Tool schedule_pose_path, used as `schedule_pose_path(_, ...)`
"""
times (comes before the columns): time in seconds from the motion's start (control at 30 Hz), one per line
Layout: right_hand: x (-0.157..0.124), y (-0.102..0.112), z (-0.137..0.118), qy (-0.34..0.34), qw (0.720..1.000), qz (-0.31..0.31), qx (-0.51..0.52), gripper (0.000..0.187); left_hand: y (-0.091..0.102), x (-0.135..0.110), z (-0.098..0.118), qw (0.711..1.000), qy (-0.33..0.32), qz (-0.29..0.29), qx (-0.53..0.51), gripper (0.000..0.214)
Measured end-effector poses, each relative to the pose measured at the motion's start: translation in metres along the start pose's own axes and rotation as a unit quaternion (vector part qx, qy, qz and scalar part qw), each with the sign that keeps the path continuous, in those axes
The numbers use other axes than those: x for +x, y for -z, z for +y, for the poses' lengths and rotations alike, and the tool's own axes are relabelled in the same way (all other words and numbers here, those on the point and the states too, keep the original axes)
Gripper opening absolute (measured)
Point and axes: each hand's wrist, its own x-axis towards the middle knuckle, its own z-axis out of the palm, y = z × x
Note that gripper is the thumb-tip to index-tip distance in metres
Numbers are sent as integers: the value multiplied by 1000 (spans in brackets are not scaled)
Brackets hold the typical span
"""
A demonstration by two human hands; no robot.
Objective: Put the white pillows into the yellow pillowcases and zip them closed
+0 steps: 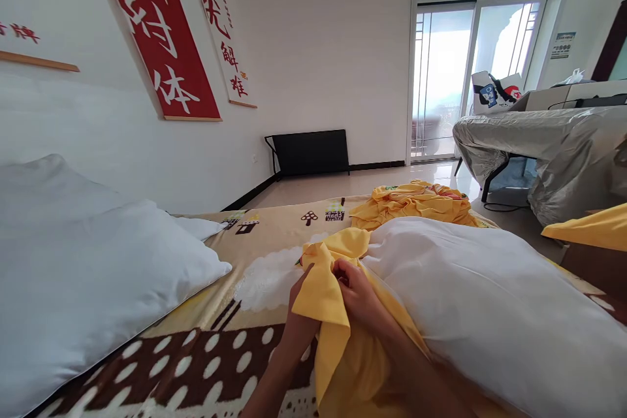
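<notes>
A white pillow (490, 300) lies on the bed in front of me, partly wrapped in a yellow pillowcase (337, 339). My left hand (296, 313) sits under the yellow cloth, its fingers mostly covered by a fold it grips at the pillow's near corner. My right hand (360, 294) is closed on the same yellow cloth right beside the left, pinching the edge against the pillow. Both forearms come up from the bottom of the view.
Two more white pillows (83, 261) lie at the left by the wall. A crumpled yellow cloth pile (416, 202) sits at the bed's far end. The patterned blanket (206, 353) covers the bed. A silver-covered table (548, 144) stands at the right, and a black rack (311, 151) leans on the far wall.
</notes>
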Motion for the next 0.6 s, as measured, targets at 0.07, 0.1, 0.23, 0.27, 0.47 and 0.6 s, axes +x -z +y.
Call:
schedule_pose_path(0.07, 1, -1, 3, 4, 999, 13, -46, 12, 1, 1, 0, 999, 29, -11, -26, 31)
schedule_pose_path(0.1, 1, -1, 5, 4, 997, 24, -68, 10, 2, 1, 0, 998, 45, -12, -36, 31)
schedule_pose_path(0.23, 3, -2, 10, -3, 983, 104, -148, 5, 5, 1, 3, 997, 53, -23, -51, 31)
schedule_pose_path(0.27, 3, -2, 10, -8, 977, 128, -169, 6, 5, 0, 5, 997, 45, -21, -52, 30)
schedule_pose_path(0.47, 1, -2, 3, -18, 959, 156, -235, 9, 6, -4, 5, 995, 46, 18, -84, 29)
schedule_pose_path(0.6, -3, -1, -4, 35, 969, 147, -198, 4, 5, -2, -9, 989, 59, 4, -133, 22)
